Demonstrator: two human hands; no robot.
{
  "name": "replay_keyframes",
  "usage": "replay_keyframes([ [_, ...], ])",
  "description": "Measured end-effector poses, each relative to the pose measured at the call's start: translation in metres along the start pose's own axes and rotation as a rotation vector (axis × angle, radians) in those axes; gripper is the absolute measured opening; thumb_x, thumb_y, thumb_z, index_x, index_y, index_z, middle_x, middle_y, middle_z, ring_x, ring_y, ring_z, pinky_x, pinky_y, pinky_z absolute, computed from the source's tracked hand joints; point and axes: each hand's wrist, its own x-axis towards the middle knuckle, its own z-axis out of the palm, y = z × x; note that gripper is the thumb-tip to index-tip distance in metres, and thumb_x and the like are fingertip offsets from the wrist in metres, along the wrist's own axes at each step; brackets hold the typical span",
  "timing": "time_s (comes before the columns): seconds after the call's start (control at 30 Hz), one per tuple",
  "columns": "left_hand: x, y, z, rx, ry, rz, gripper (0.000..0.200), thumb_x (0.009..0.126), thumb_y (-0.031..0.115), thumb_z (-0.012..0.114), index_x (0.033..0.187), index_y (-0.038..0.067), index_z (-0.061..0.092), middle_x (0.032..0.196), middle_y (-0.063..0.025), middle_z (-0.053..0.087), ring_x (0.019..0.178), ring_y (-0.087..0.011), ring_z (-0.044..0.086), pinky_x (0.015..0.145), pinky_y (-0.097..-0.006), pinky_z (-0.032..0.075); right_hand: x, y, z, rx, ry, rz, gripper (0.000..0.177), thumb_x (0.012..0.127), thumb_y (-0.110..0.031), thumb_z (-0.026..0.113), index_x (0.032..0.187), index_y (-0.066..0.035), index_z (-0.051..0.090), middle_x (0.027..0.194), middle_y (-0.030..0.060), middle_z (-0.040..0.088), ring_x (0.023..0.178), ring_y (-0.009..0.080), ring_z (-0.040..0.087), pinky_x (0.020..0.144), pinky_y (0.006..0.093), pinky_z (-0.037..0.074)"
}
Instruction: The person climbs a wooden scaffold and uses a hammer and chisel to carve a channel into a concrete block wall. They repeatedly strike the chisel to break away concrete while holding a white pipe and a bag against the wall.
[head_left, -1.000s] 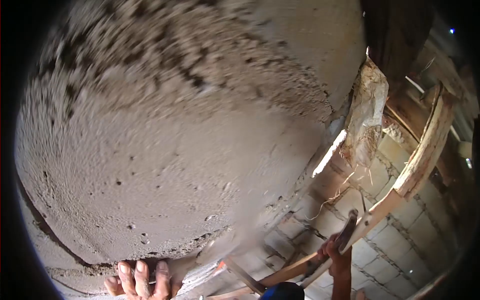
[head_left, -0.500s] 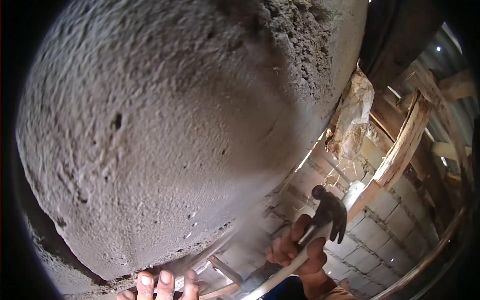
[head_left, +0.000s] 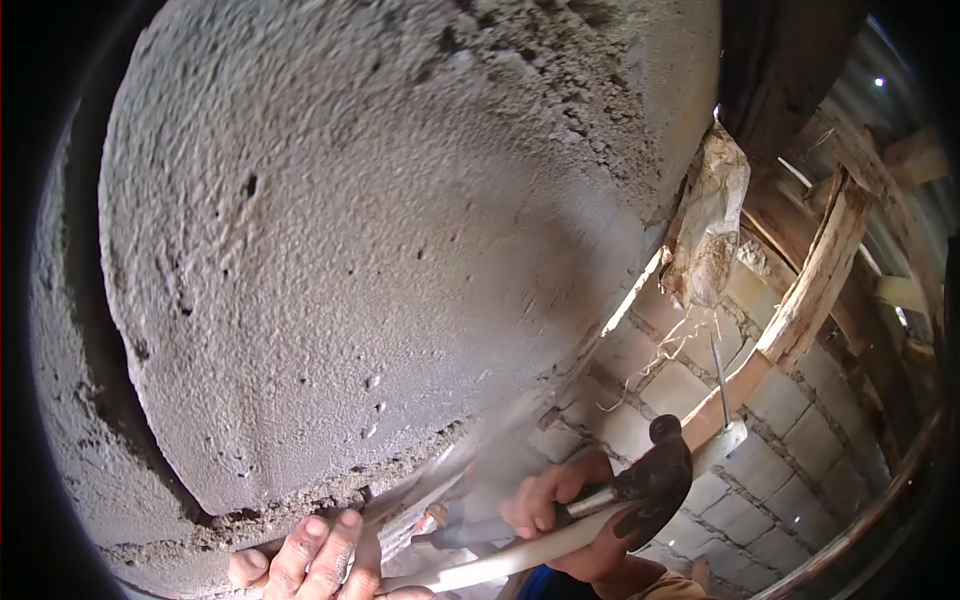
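Note:
My right hand (head_left: 560, 510), at the lower middle, is closed around a claw hammer (head_left: 660, 480). Its dark head points right, and its handle runs left. A pale rod (head_left: 480, 568) lies along the underside of the hammer and passes through the same hand. At the bottom left, my left hand (head_left: 310, 560) has its fingers bent up beside the lower edge of a rough concrete surface (head_left: 300, 300). The rod's left end seems to run between its index finger and thumb, partly cut off by the frame.
Close on the left, the concrete fills much of the view; a dark gap (head_left: 125, 350) borders it. Behind the hammer stands a block wall (head_left: 790, 480). Wooden poles (head_left: 815, 280) and a crumpled pale sack (head_left: 710, 220) are at the right. A hazy smear blurs the middle.
The hammer and my right hand have dropped and tilted flatter. The rod has swung lower toward my left hand. My left fingers lean further right, and the view has shifted slightly.

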Motion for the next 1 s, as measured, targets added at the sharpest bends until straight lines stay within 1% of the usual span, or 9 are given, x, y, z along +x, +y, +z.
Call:
replay_keyframes([
  [0.03,0.004,-0.004,-0.005,0.043,-0.001,0.068,0.010,0.077,0.030,0.063,0.085,0.028,0.068,0.118,0.0033,0.065,0.103,-0.0190,0.060,0.080,-0.0398,0.041,-0.001,0.001,0.002,0.001,0.004,0.001,0.057,0.085,-0.066,0.049,0.098,-0.010,0.043,0.075,0.0069,0.047,0.067,0.0189,0.044,0.065,0.0373,0.035],
  [0.1,0.008,-0.009,-0.015,0.009,-0.074,0.070,0.016,0.078,0.029,0.064,0.093,0.025,0.066,0.116,0.0013,0.065,0.099,-0.0195,0.060,0.077,-0.0390,0.041,-0.005,0.007,0.001,0.035,0.007,0.004,0.055,0.086,-0.064,0.051,0.097,-0.011,0.043,0.074,0.0071,0.047,0.067,0.0187,0.045,0.065,0.0380,0.037],
  [0.2,0.004,-0.005,-0.014,0.031,-0.019,-0.025,0.018,0.078,0.032,0.062,0.094,0.023,0.066,0.116,0.0001,0.064,0.101,-0.0211,0.059,0.080,-0.0407,0.038,0.003,0.021,0.003,0.401,0.006,-0.003,0.040,0.092,-0.044,0.051,0.079,-0.006,0.044,0.066,0.0076,0.048,0.061,0.0206,0.047,0.062,0.0364,0.039],
  [0.27,0.004,-0.002,-0.013,0.043,-0.007,-0.068,0.020,0.079,0.034,0.061,0.095,0.023,0.066,0.117,-0.0006,0.063,0.103,-0.0222,0.058,0.082,-0.0418,0.037,0.007,0.032,0.003,0.521,-0.004,-0.014,0.040,0.095,-0.035,0.051,0.071,-0.003,0.045,0.060,0.0081,0.048,0.057,0.0217,0.047,0.060,0.0353,0.039],
  [0.47,0.013,0.004,-0.020,0.011,-0.061,-0.111,0.027,0.080,0.039,0.058,0.098,0.020,0.067,0.118,-0.0029,0.062,0.107,-0.0255,0.055,0.088,-0.0452,0.031,0.002,0.033,0.010,0.394,-0.037,0.078,0.052,0.089,-0.058,0.053,0.095,-0.007,0.043,0.075,0.0042,0.045,0.070,0.0161,0.044,0.069,0.0340,0.039],
  [0.53,0.017,0.007,-0.023,-0.015,-0.098,-0.110,0.030,0.081,0.041,0.057,0.098,0.019,0.067,0.119,-0.0037,0.061,0.108,-0.0266,0.054,0.090,-0.0463,0.029,0.004,0.036,0.004,0.369,-0.173,0.051,0.061,0.084,-0.066,0.052,0.104,-0.010,0.038,0.086,0.0029,0.042,0.078,0.0134,0.041,0.075,0.0336,0.038],
  [0.73,0.025,0.014,-0.030,-0.095,-0.179,-0.131,0.039,0.083,0.047,0.054,0.101,0.016,0.067,0.120,-0.0059,0.059,0.112,-0.0298,0.051,0.095,-0.0496,0.023,0.016,0.044,0.024,0.458,-0.135,-0.048,0.059,0.084,-0.061,0.058,0.107,-0.011,0.036,0.091,0.0052,0.042,0.079,0.0138,0.040,0.077,0.0336,0.037],
  [0.87,0.028,0.018,-0.036,-0.151,-0.235,-0.154,0.044,0.084,0.051,0.052,0.103,0.014,0.067,0.121,-0.0074,0.058,0.114,-0.0320,0.049,0.099,-0.0519,0.020,0.029,0.042,0.036,0.388,0.036,-0.076,0.073,0.079,-0.077,0.046,0.099,-0.006,0.045,0.076,0.0077,0.048,0.066,0.0185,0.046,0.067,0.0339,0.041],
  [1.0,0.026,0.020,-0.041,-0.231,-0.343,-0.160,0.050,0.085,0.054,0.050,0.104,0.012,0.067,0.122,-0.0090,0.057,0.117,-0.0342,0.047,0.103,-0.0541,0.016,0.045,0.046,0.031,0.459,-0.001,-0.021,0.067,0.083,-0.071,0.048,0.098,-0.006,0.043,0.076,0.0093,0.048,0.068,0.0200,0.047,0.067,0.0354,0.041],
])
